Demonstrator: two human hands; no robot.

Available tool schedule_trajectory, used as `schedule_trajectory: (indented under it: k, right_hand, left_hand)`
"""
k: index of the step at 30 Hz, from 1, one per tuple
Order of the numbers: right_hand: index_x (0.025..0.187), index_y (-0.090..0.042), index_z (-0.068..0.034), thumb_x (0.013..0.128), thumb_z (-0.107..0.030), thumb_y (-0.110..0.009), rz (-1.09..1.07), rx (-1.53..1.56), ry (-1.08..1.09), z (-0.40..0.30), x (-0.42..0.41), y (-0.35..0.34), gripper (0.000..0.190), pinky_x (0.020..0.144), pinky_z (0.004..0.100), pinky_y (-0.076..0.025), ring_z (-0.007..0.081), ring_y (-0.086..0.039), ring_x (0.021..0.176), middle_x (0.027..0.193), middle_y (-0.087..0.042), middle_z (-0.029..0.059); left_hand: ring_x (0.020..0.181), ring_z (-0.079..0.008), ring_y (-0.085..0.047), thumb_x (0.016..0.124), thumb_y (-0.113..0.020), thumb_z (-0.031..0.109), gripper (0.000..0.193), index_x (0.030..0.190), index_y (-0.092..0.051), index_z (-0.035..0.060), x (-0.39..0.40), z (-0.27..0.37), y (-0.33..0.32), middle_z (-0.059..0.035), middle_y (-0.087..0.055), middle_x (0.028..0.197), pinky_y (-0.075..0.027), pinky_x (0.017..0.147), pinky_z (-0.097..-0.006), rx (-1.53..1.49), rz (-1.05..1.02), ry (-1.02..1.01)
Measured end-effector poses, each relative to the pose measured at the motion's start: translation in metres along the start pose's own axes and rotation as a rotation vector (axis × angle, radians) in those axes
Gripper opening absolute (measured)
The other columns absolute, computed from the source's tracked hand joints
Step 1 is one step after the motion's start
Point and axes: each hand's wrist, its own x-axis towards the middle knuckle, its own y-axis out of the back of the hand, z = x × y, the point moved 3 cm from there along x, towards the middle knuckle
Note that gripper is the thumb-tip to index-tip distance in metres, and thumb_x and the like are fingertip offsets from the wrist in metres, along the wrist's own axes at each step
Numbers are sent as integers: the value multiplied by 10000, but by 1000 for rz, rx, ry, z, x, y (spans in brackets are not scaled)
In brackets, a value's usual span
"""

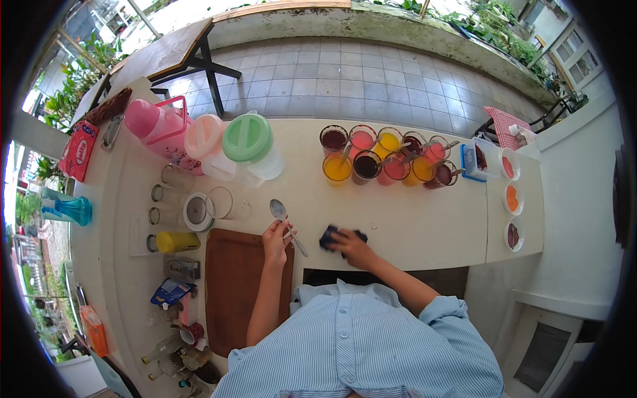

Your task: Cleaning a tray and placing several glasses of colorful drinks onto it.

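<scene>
My left hand [277, 239] holds a metal spoon [298, 243] by its handle, the bowl pointing away from me, above the edge of a brown tray [234, 288]. My right hand [354, 248] presses on a dark cloth [329, 238] lying on the white tabletop [418, 234]; both are slightly blurred. Two rows of glasses with coloured drinks stand beyond my right hand, among them a yellow one [337, 169] and a dark one [367, 166]. Spoons lean in most of these glasses. A small wet mark [373, 226] shows on the table right of the cloth.
Left at the back stand a pink jug [161, 127], a peach-lidded pitcher [206, 137] and a green-lidded pitcher [249, 139]. A clear glass [220, 201] and a white-lidded jar [198, 211] are near the tray. Small white bowls [512, 197] and a blue-edged plastic box [475, 160] sit at right.
</scene>
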Motion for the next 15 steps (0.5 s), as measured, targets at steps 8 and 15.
schedule_trajectory:
  k: [8, 15]
  right_hand:
    - [1185, -581, -183, 636, 71, -572, -182, 84, 98, -10, -43, 18, 605, 1046, 409, -323, 303, -366, 1271, 1357, -442, 62]
    - [1149, -608, -183, 604, 118, -561, -89, 134, -95, -14, -43, 22, 625, 1048, 394, -318, 300, -355, 1275, 1344, -456, 51]
  left_hand:
    - [842, -155, -607, 843, -614, 100, 79, 908, -607, 55, 20, -12, 15, -36, -614, 854, -546, 746, -347, -33, 101, 65]
    - [787, -185, -621, 802, -656, 47, 81, 856, -598, 30, 86, -12, 45, -57, -622, 853, -555, 703, -337, -184, 400, 151]
